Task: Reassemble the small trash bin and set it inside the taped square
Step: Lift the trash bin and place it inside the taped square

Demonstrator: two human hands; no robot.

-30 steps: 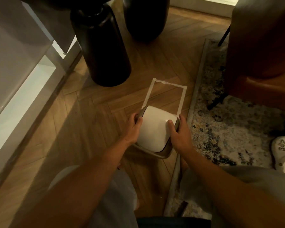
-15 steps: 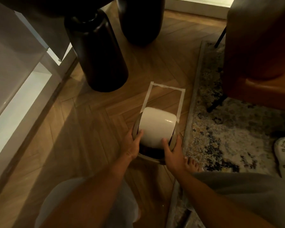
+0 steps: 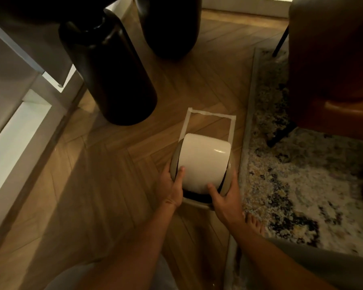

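Here the small trash bin [image 3: 201, 164] stands on the wooden floor [image 3: 113, 185], partly over the near edge of the taped square [image 3: 210, 122]; its white swing lid [image 3: 203, 160] is tipped, and a dark opening shows at the near side. The left hand [image 3: 171, 189] is clamped on the left flank of the bin, thumb on the lid; the right hand [image 3: 225, 198] is clamped on the right flank in the same way. I judge the reassembly almost done and the placing now in hand; the next move calls for a short push forward, away from the person, until the whole base is inside the tape, keeping clear of the rug [image 3: 302, 174] on the right.
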